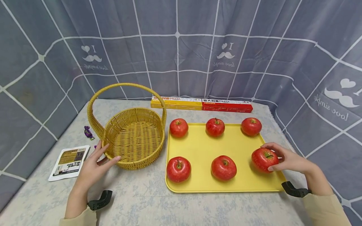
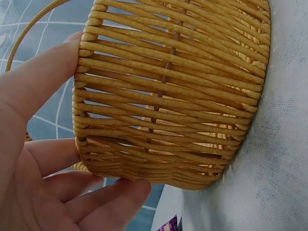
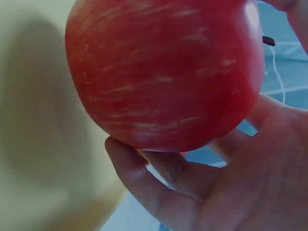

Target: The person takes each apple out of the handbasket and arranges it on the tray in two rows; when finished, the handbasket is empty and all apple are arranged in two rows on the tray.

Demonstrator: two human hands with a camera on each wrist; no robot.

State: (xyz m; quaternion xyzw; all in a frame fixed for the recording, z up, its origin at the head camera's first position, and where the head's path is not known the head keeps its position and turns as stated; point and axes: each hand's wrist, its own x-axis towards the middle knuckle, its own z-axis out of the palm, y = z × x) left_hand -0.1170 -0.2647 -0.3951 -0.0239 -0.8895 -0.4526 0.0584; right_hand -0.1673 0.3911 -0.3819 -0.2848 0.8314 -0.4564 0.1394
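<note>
My left hand point(image 1: 94, 168) grips the near left rim of a yellow wicker basket point(image 1: 154, 157) that has a tall arched handle. In the left wrist view, the thumb and index finger reach over the rim of the basket point(image 2: 168, 91), while other fingertips lie by its woven side. With thumb and fingers, my right hand point(image 1: 292, 158) holds a red apple point(image 1: 264, 159) at the right side of a yellow tray point(image 1: 195, 144). The right wrist view has this apple point(image 3: 163, 72) close over the tray, with a shadow beside it. Several other red apples point(image 1: 178, 169) sit on the tray in two rows.
Two long pasta boxes, one yellow point(image 1: 175, 103) and one red point(image 1: 226, 106), lie behind the tray. Left of the basket are a purple-wrapped candy point(image 1: 88, 132) and a flat white packet point(image 1: 69, 163). A grey-blue curtain point(image 1: 181, 53) surrounds the table's back and sides.
</note>
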